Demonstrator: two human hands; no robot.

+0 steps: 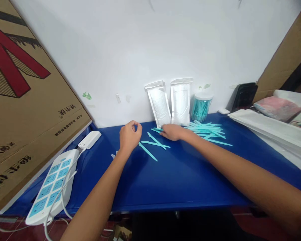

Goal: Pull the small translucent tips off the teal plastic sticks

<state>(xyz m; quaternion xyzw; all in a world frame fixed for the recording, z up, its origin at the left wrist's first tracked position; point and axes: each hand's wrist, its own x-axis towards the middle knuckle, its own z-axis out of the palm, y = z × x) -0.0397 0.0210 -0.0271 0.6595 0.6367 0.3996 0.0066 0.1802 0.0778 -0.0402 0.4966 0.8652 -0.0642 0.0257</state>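
My left hand [130,135] is held above the blue table with thumb and fingertips pinched together; whatever is between them, if anything, I cannot make out. My right hand [172,132] is closed at the fingertips on a thin teal eyebrow razor [156,129] near the foot of the white pouches. Between the hands several more razors [154,144] lie loose and crossed. Beyond my right wrist a heap of the same razors [208,130] is spread out. Small translucent pieces [113,156] lie by my left forearm, partly hidden.
Two white padded pouches [181,102] lean against the wall. Beside them stands a white-lidded jar [202,107] full of teal razors. A white power strip [54,187] with trailing cables is at the left, by a large cardboard box [40,117]. A white tray [273,130] lies right.
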